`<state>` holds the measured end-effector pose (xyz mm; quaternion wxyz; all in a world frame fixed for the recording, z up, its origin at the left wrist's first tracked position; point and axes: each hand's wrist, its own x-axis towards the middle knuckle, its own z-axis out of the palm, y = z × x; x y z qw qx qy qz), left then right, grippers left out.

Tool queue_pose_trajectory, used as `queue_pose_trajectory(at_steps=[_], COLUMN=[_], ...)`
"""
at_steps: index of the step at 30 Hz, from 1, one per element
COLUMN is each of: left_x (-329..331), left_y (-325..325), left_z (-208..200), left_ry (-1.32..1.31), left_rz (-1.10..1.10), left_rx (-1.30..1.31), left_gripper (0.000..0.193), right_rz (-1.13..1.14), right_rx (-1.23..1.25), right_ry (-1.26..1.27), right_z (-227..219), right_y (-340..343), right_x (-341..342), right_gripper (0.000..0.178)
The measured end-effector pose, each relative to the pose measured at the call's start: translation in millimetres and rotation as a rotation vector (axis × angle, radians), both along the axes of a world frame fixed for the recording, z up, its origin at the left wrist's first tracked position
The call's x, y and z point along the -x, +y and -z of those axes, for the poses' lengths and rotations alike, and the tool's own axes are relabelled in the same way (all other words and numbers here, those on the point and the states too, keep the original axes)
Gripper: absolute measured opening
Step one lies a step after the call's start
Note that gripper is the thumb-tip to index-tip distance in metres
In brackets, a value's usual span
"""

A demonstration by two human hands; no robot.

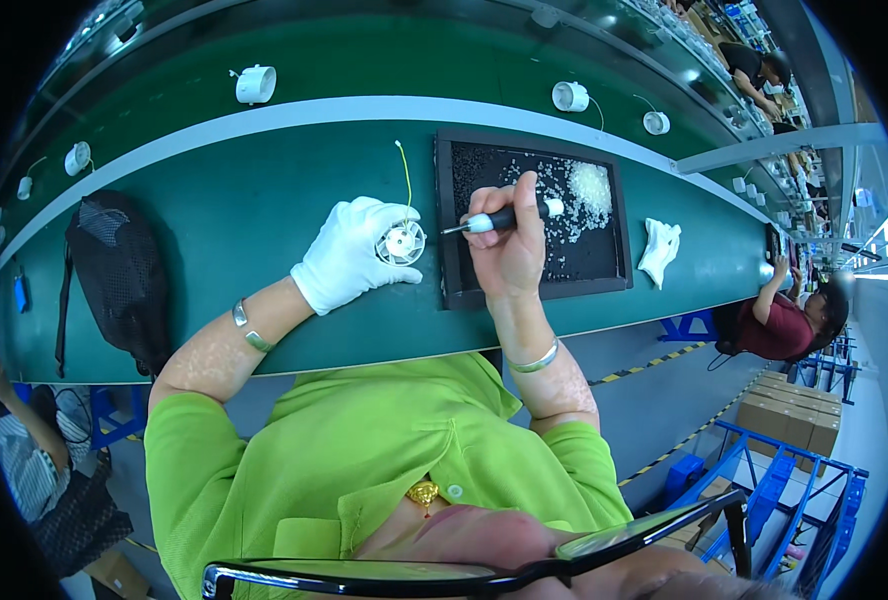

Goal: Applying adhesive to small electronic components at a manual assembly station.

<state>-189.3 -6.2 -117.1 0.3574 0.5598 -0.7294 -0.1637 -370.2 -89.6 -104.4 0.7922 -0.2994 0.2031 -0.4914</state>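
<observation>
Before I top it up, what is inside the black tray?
Whitish bits lie in the black tray, heaped toward its right; dark bits sit at its left. The right hand and screwdriver hide whatever is beneath them.

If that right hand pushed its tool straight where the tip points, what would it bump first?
Probably the round white part in the gloved left hand, though I can't tell if the tool is level with it.

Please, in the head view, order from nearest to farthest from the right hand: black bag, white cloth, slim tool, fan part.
1. Slim tool: in right hand.
2. Fan part: left side.
3. White cloth: right side.
4. Black bag: far left.
</observation>
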Motion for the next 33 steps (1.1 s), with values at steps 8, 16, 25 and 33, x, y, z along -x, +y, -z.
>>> queue_pose_trajectory(at_steps=[8,16,25,33], left_x=[1.5,4.2,1.6,-0.2], left_y=[-1.7,-1.6,-6.6,-9.0], left_z=[2.4,3.6,4.7,4.4], left_ry=[-0.037,-0.138,0.091,0.110], left_rz=[0.016,0.003,-0.008,-0.008], left_rx=[0.043,0.104,-0.050,-0.086], left_gripper=[0.066,0.076,0.058,0.054], right_rz=[-0.027,-0.040,0.044,0.052], right_rx=[-0.021,-0.084,0.052,0.102], right_ry=[0.020,0.028,0.184,0.045], right_z=[6.2,11.6,-1.8,-0.7], right_y=[-2.5,-9.4,-10.3,-1.2], right_x=[-7.3,-7.9,-14.6,-40.5], right_gripper=[0.050,0.054,0.072,0.056])
